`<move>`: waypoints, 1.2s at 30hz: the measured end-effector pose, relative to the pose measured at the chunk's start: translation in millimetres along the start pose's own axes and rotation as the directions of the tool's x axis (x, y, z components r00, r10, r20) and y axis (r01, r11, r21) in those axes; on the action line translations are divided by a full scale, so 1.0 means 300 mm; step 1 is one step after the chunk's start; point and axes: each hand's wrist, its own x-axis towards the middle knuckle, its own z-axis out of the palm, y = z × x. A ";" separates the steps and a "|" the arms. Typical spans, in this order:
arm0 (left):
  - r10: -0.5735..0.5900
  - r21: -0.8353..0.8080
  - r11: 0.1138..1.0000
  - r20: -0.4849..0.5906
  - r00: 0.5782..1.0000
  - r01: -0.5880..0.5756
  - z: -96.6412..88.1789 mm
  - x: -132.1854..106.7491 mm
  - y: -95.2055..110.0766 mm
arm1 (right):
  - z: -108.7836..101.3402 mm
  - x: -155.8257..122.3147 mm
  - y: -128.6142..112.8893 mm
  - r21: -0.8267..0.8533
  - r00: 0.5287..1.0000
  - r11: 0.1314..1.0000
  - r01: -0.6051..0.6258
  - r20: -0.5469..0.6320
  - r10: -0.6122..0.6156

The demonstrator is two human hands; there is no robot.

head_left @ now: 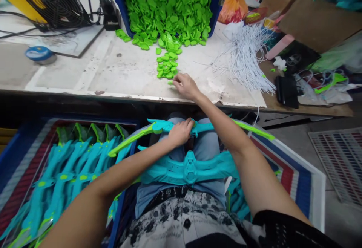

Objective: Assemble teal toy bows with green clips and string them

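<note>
My left hand (181,132) is closed around the middle of a teal toy bow (205,127) with lime-green limb ends, held across my knees. Out on the table edge, my right hand (186,86) pinches a small green plastic piece (170,82) at its fingertips. Just beyond those fingers lies a small pile of green pieces (167,67), trailing from a blue bin (217,12) tipped toward me and full of them. More teal bow bodies (190,167) rest on my lap, below the held one.
On the white table (113,71) are a black fan (53,3), a blue-lidded round tin (39,54) and a bundle of white strings (246,55). Finished-looking bows (63,176) fill a crate at my left. Another crate (305,165) stands at my right.
</note>
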 end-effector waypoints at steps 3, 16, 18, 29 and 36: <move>0.062 -0.139 0.989 0.090 0.994 -0.050 -0.090 0.066 -0.036 | -0.128 -0.084 0.062 0.054 0.977 0.980 -0.190 0.109 0.183; 0.061 -0.596 0.786 0.341 0.938 0.166 -0.159 0.224 -0.110 | -0.127 -0.271 0.202 -0.083 1.000 0.996 -0.014 0.007 0.014; 0.072 -0.612 0.774 0.345 0.936 0.166 -0.154 0.227 -0.120 | -0.124 -0.334 0.178 -0.047 0.997 0.999 -0.015 -0.078 0.011; 0.097 -0.691 0.698 0.349 0.932 0.186 -0.118 0.237 -0.135 | 0.046 -0.748 0.070 -0.072 0.990 0.987 0.143 0.007 -0.143; 0.066 -0.729 0.646 0.349 0.935 0.227 -0.128 0.233 -0.132 | 0.082 -0.740 0.071 -0.096 0.994 0.990 0.107 -0.024 -0.110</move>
